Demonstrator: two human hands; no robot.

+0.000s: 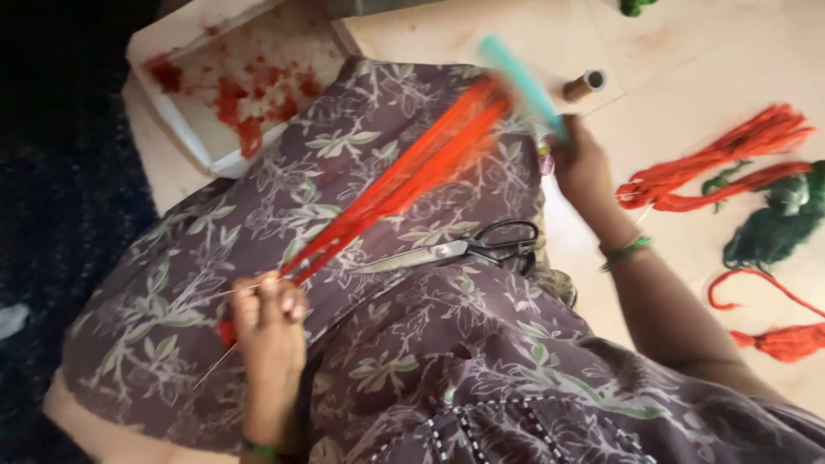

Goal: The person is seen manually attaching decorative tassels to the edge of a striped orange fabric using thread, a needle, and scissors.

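My left hand (268,316) pinches one end of a long bundle of orange-red yarn (404,176) against my lap, with a thin wire poking out below the fist. The yarn stretches up and to the right across my floral brown skirt (361,361). My right hand (583,167) grips a teal comb (522,82), blurred, right at the far end of the yarn. A pair of black-handled scissors (464,248) lies on my lap just below the yarn.
More orange-red yarn bundles (713,163) and green yarn (778,219) lie on the tiled floor at right, with an orange tassel (786,339) lower down. A brown thread spool (584,84) stands near the comb. A white tray with red scraps (228,90) sits upper left.
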